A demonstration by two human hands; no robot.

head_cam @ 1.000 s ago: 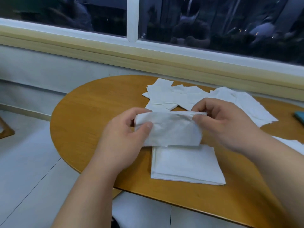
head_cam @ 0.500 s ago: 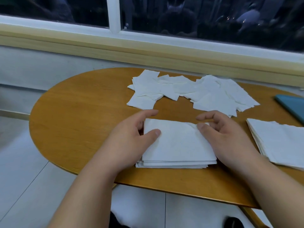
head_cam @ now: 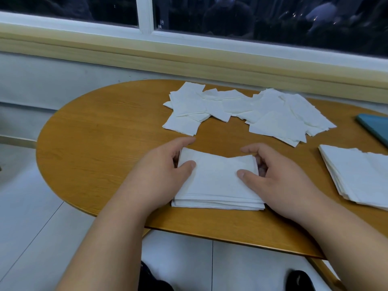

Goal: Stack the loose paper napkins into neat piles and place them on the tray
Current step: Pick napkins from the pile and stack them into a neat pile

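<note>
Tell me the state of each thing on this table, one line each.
near pile: stacked, gripped at both sides
left hand: grips near pile's left edge
right hand: grips its right edge
loose napkins: scattered, unstacked
right pile: stacked, on table
blue tray: visible part bare

A rounded wooden table (head_cam: 94, 143) stands on pale floor tiles (head_cam: 25, 217) below a dark window (head_cam: 252, 15).

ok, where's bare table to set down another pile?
Widest: the table left of the left hand and the loose napkins. Narrower: the gap between the right hand and the right-side pile. Crowded: far middle under the loose napkins, and near centre, where both hands grip the centre pile.
</note>
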